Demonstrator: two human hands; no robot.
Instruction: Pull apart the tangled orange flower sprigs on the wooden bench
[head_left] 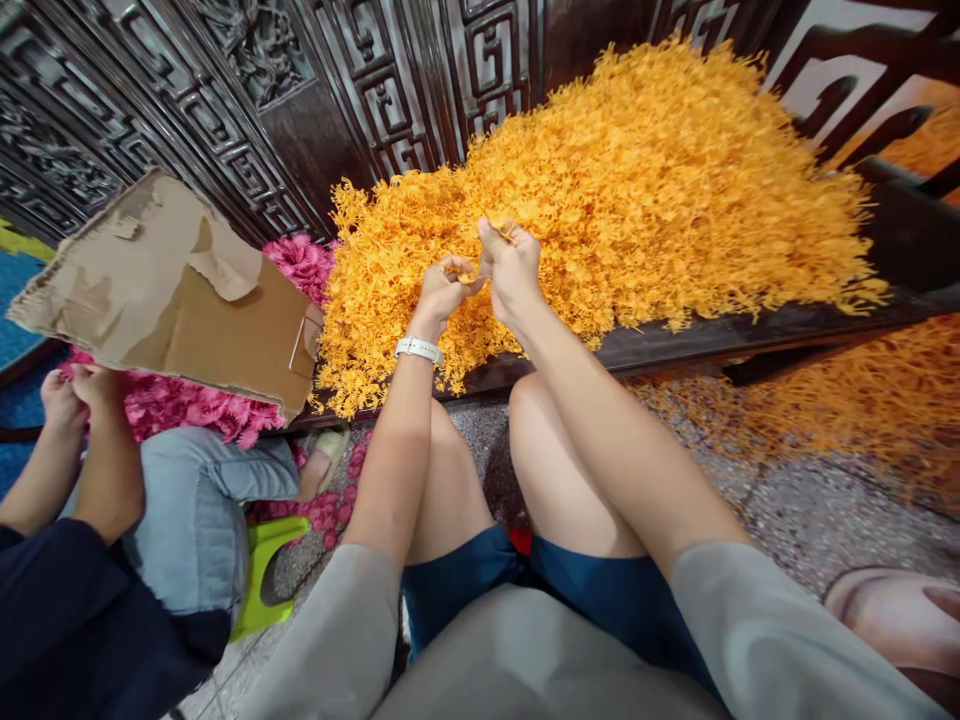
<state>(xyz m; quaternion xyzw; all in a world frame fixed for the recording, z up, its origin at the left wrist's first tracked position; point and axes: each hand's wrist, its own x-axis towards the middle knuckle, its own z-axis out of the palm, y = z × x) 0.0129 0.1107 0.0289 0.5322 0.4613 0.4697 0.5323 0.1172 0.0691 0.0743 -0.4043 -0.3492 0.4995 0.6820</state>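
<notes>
A big heap of orange-yellow artificial flower pieces (637, 190), thin and frilly, lies on a dark wooden bench (675, 342) in front of me. My left hand (445, 292), with a white band (418, 349) at its wrist, hovers over the near side of the heap. Its thumb and fingers are pinched around a small orange flower piece. Just right of it and slightly higher, my right hand (513, 265) is closed, with a bit of orange flower piece showing between thumb and fingers. The two hands nearly touch; the fingertips partly hide what they hold.
A torn cardboard sheet (232, 320) leans left of the heap, over pink flower pieces (187, 405). A co-worker in jeans (191, 500) sits at the left by a lime-green stool (264, 575). Carved dark wood (330, 140) rises behind. Orange strands (847, 410) cover the floor at right.
</notes>
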